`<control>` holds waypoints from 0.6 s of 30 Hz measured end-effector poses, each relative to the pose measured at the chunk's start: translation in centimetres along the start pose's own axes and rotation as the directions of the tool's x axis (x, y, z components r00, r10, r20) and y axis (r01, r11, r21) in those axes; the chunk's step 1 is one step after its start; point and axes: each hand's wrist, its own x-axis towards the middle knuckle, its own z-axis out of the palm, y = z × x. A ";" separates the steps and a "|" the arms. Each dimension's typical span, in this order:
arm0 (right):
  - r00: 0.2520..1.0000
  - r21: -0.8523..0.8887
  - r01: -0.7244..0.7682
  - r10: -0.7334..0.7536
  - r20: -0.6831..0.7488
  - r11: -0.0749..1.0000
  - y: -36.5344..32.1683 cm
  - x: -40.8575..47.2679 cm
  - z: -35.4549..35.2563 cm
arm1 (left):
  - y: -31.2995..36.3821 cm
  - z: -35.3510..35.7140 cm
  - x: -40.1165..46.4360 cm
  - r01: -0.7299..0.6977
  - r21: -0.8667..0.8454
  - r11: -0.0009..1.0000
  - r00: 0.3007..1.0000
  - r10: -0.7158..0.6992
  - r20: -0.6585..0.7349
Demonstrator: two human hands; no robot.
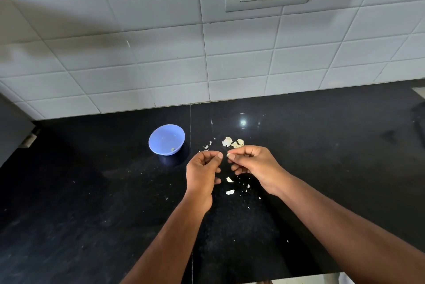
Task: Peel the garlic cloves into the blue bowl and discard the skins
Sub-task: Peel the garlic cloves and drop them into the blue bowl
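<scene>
Garlic clove [228,155] is pinched at the right hand [250,164] fingertips, w/ the left hand [203,170] just left of it, fingers curled; can't tell if it holds skin. Clove too small to read its long axis. Blue bowl [166,138] lies left of & beyond the clove, nearer the left hand. Skins [232,142] just beyond the clove on the counter [322,145], more bits nearer.
</scene>
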 end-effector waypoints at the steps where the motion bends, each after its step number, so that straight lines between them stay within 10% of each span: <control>1: 1.000 -0.024 -0.028 0.029 0.005 0.999 0.0 0.2 0.0 | -0.1 -0.2 0.1 0.007 -0.003 1.000 1.000 -0.007 -0.023; 8: 0.991 -0.398 -0.047 0.093 0.098 0.916 -2.1 2.1 1.2 | -0.5 -2.2 0.6 0.012 -0.019 1.000 0.997 -0.013 -0.075; 14: 0.986 -0.341 0.019 0.039 0.162 0.940 -5.8 4.2 2.8 | -0.1 -3.5 1.3 0.031 -0.058 0.998 0.991 -0.038 -0.125; 18: 0.972 -0.667 -0.127 0.225 0.063 0.734 0.0 4.0 2.9 | -0.6 -3.7 1.3 0.025 -0.043 0.999 0.991 -0.030 -0.132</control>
